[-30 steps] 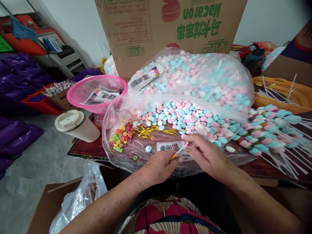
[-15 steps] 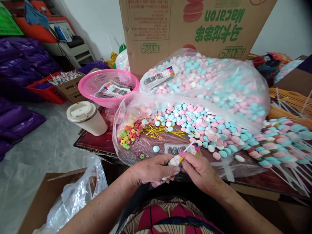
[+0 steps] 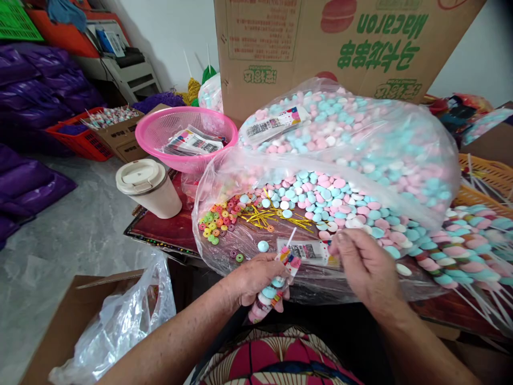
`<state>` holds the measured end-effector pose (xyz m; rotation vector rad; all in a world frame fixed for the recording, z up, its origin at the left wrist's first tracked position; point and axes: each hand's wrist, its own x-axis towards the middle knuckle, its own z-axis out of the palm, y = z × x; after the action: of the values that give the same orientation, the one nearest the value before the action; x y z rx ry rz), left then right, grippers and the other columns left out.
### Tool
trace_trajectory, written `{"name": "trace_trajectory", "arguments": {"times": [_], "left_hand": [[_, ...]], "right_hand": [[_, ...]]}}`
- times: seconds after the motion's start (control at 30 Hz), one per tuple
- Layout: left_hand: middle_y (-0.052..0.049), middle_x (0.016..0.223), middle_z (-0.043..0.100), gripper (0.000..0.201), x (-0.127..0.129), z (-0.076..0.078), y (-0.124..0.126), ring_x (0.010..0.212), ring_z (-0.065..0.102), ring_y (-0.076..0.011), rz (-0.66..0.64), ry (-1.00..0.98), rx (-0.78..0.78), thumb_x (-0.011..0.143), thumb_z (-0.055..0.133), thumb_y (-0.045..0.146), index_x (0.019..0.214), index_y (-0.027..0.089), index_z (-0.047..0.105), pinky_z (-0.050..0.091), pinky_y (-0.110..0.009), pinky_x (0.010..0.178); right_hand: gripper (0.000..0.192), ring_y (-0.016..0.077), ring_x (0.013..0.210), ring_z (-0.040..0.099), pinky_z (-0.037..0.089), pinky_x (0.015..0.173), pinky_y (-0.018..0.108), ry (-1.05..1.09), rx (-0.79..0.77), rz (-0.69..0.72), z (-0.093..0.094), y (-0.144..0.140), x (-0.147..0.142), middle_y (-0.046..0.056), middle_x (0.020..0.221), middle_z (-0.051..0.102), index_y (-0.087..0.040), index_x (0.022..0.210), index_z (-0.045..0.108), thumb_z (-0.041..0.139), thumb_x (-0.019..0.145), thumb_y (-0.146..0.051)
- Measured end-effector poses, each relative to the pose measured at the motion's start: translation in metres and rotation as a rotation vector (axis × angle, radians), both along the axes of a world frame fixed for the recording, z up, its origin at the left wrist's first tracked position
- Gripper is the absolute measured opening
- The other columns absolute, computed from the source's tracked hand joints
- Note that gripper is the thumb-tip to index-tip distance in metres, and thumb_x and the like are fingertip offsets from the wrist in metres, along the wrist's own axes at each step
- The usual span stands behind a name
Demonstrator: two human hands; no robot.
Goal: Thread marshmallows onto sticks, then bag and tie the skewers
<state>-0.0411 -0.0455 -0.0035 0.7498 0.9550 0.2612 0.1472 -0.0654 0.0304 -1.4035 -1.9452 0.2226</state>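
My left hand (image 3: 254,278) is closed around a candy skewer (image 3: 269,292) in a clear printed bag, its pastel pieces and small coloured rings showing below the fingers. The skewer's white stick (image 3: 293,236) points up out of the gathered bag top. To the right, apart from the skewer, my right hand (image 3: 363,264) has its fingers pinched together; what they hold, if anything, is too small to make out. Flat printed bags (image 3: 306,251) lie between the hands. Just beyond are gold twist ties (image 3: 258,216) and loose pastel candies (image 3: 344,200).
A large plastic bag of candies (image 3: 360,133) leans before a cardboard box (image 3: 280,80). Left of it stand a pink basket (image 3: 146,136) with printed bags and a lidded cup (image 3: 162,198). Finished-looking skewers (image 3: 460,251) pile at right. Ring candies (image 3: 218,222) lie left of the ties.
My right hand has let go of the bag top and moved right, away from the skewer. My left hand still grips the skewer, now tilted and showing more. The view has shifted slightly.
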Motion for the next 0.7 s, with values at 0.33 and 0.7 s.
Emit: {"name": "trace_trajectory", "arguments": {"times": [0.33, 0.7], "left_hand": [[0.003, 0.048, 0.048, 0.029, -0.007, 0.011, 0.004, 0.033, 0.042, -0.0088, -0.629, 0.026, 0.264, 0.082, 0.042, 0.038, 0.064, 0.018, 0.049, 0.032, -0.019, 0.034], [-0.005, 0.072, 0.061, 0.015, -0.023, 0.023, -0.016, 0.061, 0.054, -0.0162, -0.594, 0.458, 1.847, 0.087, 0.045, 0.019, 0.087, 0.014, 0.059, 0.044, -0.028, 0.057]], "right_hand": [[0.024, 0.0217, 0.075, 0.055, 0.033, 0.094, 0.054, -0.805, 0.184, 0.628, -0.011, -0.007, -0.013, 0.008, 0.070, 0.064, -0.013, 0.086, 0.063, 0.040, 0.082, -0.008], [0.042, 0.0120, 0.036, 0.044, 0.038, 0.042, 0.024, 0.522, -1.460, 0.591, -0.020, -0.004, -0.015, -0.003, 0.035, 0.038, -0.021, 0.047, 0.041, 0.030, 0.082, -0.041]]}}
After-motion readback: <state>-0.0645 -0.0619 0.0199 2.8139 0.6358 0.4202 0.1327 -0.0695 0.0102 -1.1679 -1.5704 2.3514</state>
